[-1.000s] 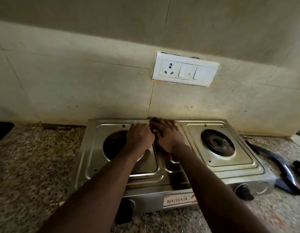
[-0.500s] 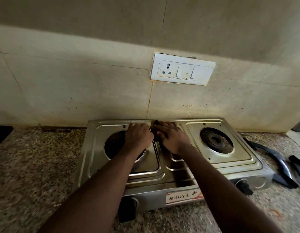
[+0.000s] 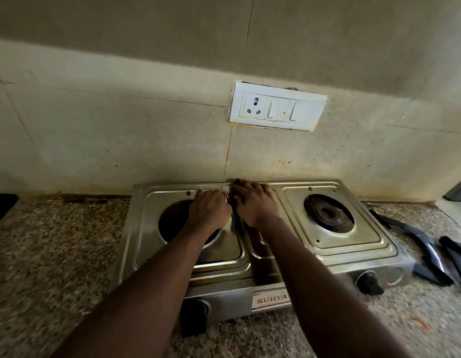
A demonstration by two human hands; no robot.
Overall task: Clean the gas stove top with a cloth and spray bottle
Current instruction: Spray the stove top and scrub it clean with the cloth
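A two-burner steel gas stove [image 3: 335,257] sits on the speckled counter against the tiled wall. Its right burner [image 3: 327,213] is bare, and my left arm partly covers the left burner opening [image 3: 172,220]. Both my hands rest at the stove's back middle. My left hand [image 3: 210,209] is curled knuckles up, and what is under it is hidden. My right hand [image 3: 255,202] lies flat beside it, pressing a small dark cloth [image 3: 237,181] that peeks out at its fingertips by the rear edge. No spray bottle is in view.
Black pan supports [image 3: 420,244] lie on the counter right of the stove. Two black knobs [image 3: 370,281] sit on the stove's front. A white switchboard [image 3: 276,109] hangs on the wall above. A dark object [image 3: 2,205] is at the left edge.
Both hands stay at the stove's back middle, shifting only slightly. The view has drifted a little.
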